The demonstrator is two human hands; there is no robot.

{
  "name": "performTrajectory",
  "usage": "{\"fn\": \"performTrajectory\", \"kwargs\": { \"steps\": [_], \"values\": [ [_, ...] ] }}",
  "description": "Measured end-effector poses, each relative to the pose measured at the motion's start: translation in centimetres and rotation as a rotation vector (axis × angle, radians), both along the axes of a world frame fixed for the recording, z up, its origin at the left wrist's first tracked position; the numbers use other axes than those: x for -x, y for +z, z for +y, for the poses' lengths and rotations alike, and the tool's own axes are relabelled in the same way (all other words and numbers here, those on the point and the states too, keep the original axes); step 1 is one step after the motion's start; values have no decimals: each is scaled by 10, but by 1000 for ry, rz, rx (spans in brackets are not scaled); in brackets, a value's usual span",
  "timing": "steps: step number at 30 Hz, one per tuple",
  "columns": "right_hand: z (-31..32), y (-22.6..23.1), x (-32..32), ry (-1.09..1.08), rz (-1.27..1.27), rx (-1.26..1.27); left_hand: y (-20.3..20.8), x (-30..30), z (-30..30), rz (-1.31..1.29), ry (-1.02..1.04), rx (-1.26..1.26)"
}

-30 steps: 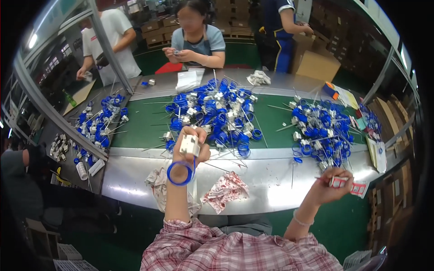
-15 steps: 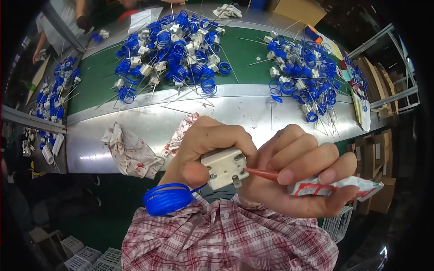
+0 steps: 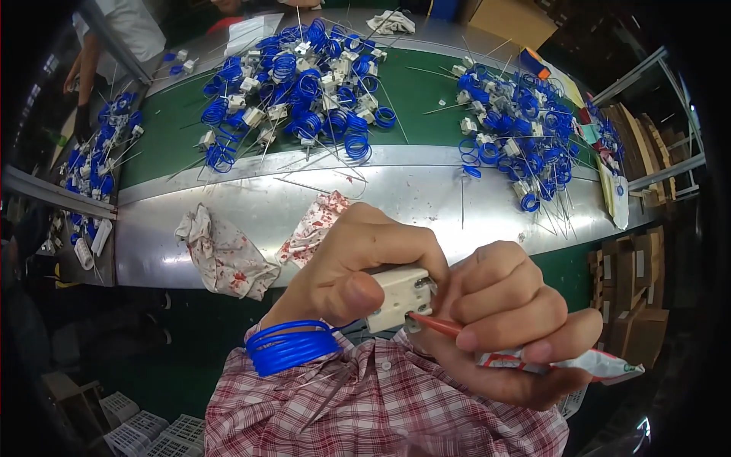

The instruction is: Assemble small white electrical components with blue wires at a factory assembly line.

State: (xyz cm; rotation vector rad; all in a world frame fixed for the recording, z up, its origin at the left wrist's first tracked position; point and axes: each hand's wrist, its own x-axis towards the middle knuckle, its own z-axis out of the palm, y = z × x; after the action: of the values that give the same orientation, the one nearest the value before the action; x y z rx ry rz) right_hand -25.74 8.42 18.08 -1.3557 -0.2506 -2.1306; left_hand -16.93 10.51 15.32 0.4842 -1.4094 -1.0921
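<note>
Between the thumb and fingers of my left hand [image 3: 352,263] is a capillary thermostat with a white block body [image 3: 397,295] and small metal terminals. Its blue coiled tube [image 3: 292,349] hangs beside my left wrist, and thin metal rods lie below it against the plaid shirt. My right hand [image 3: 512,316] is wrapped round a crumpled white and red squeeze tube [image 3: 615,369]. The tube's red pointed nozzle [image 3: 437,325] meets the block at a terminal on its near right edge; whether any paste is coming out is too small to tell.
On the green belt [image 3: 426,99] beyond lie a large heap of similar thermostats [image 3: 304,91] and another heap [image 3: 521,129] to the right. Two red-stained rags [image 3: 232,255] rest on the metal table edge [image 3: 152,244]. A co-worker [image 3: 126,38] stands at the far left. Cardboard boxes [image 3: 636,289] are stacked right.
Both hands have come slightly lower in the picture. The block has tilted and shifted right, and the nozzle tip has moved from its right face down to a lower terminal.
</note>
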Motion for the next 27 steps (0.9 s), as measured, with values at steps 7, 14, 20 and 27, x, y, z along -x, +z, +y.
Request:
{"fn": "performTrajectory", "kwargs": {
  "steps": [7,14,20,27],
  "values": [
    [2,-2,5,-109,79,38,4,2,1,-29,64,-3],
    [7,-4,10,-260,175,46,2,-4,-1,-93,-44,-17],
    [2,-3,9,40,131,8,-4,-9,0,-97,-43,17],
    [0,0,-3,202,216,-19,-5,-27,-1,-125,-54,53]
  ]
}}
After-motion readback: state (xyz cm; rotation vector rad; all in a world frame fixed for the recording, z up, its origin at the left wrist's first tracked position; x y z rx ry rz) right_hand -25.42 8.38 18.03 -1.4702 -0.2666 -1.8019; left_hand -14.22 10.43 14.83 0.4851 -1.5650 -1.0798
